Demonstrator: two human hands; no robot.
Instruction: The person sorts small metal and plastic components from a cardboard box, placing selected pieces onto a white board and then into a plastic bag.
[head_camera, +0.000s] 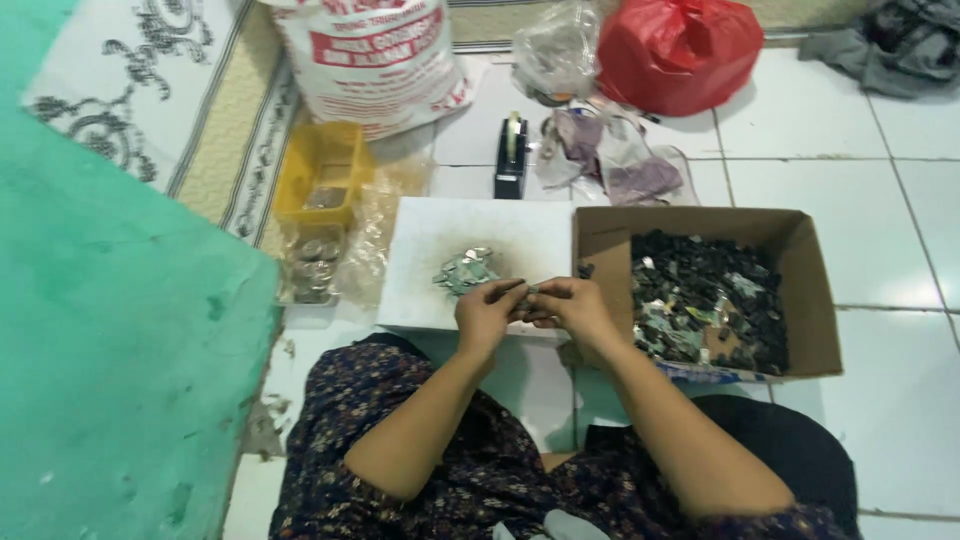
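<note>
Left hand: the left hand (487, 312) is curled nearly closed, fingertips pinched on one end of a small dark piece (527, 294) held just above the near edge of the white board (420, 290)
Right hand: the right hand (572, 305) is likewise closed in a pinch on the other end of the same piece, so that both hands meet over it; what kind of piece it is cannot be told, being too small and half hidden
Step in hand: judged to be the working apart or stripping of the small piece between the fingertips
How it is done well: the piece is best kept low over the board, so that whatever comes off falls onto the grey heap (466, 269) and not on the lap; short, firm pinches are called for, since so small a thing is easily dropped
Supply: a cardboard box (800, 300) full of dark mixed bits is set just to the right of the hands, within easy reach
Other things: a yellow tray (300, 170) and clear packets of round silvery pieces (312, 270) lie to the left, a black tape dispenser (511, 158) beyond the board, a printed white sack (375, 60), a red plastic bag (680, 50) and crumpled clear bags (610, 160) further off
In the way: nothing is seen between hands and board; the box's near flap stands close to the right wrist
</note>
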